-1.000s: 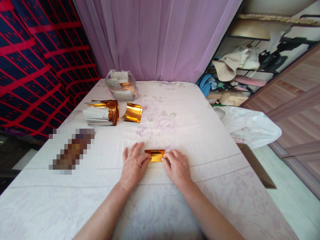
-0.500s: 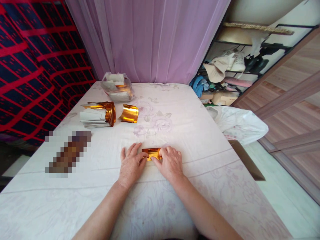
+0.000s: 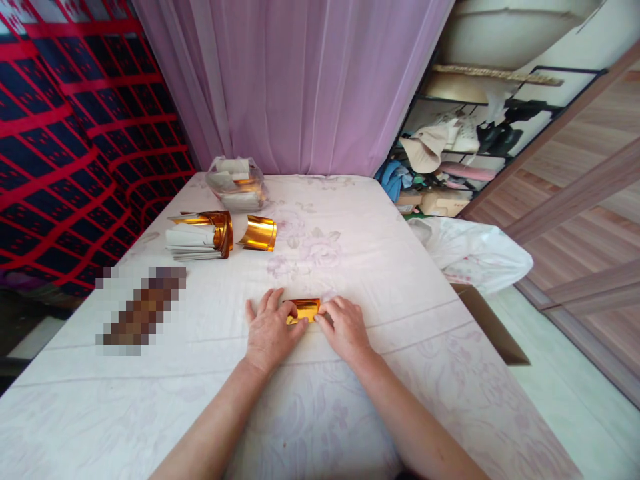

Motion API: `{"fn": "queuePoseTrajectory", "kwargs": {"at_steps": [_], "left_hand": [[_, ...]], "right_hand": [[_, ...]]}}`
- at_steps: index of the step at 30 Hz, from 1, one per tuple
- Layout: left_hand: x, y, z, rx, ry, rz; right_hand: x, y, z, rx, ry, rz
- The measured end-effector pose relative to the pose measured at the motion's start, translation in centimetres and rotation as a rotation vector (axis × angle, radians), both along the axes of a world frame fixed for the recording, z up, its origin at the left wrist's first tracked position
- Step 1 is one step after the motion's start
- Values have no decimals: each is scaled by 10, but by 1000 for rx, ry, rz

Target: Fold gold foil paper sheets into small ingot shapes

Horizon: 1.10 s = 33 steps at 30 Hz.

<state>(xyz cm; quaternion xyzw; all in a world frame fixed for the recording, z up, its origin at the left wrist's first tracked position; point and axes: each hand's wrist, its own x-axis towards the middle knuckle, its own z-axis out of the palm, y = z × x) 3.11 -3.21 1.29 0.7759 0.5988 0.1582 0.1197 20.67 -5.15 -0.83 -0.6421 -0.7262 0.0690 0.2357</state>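
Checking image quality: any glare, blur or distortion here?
Head view: gold foil piece between left hand and right hand glints; wide-angle bends the shelf rack; one patch is pixelated; the rest looks sharp and evenly lit.

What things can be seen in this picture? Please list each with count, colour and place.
gold sheet: one, gold, on the cloth between both hands
curled foil: one, gold, far left
paper stack: one, white and gold, left of the curled foil
bag: one, clear, far end by the curtain
cloth: one, pale floral, over the table
curtain: one, purple, behind
left hand: pressing the sheet's left end
right hand: pressing its right end
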Motion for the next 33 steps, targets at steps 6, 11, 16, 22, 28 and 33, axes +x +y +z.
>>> {"fn": "queuePoseTrajectory", "kwargs": {"at_steps": [6, 11, 16, 22, 28, 33], "left_hand": [[16, -1, -4, 26, 10, 58], [4, 3, -5, -33, -9, 27], [-15, 8, -1, -113, -13, -42], [-21, 10, -3, -117, -27, -47], [-21, 9, -11, -74, -55, -47], [-24, 11, -12, -70, -61, -60]], "right_hand": [[-1, -2, 1, -1, 8, 1], [0, -1, 2, -13, 31, 10], [2, 0, 0, -11, 25, 9], [-4, 0, 5, -11, -34, -28], [-27, 3, 12, -32, -209, -209], [-25, 3, 8, -23, -181, -204]]}}
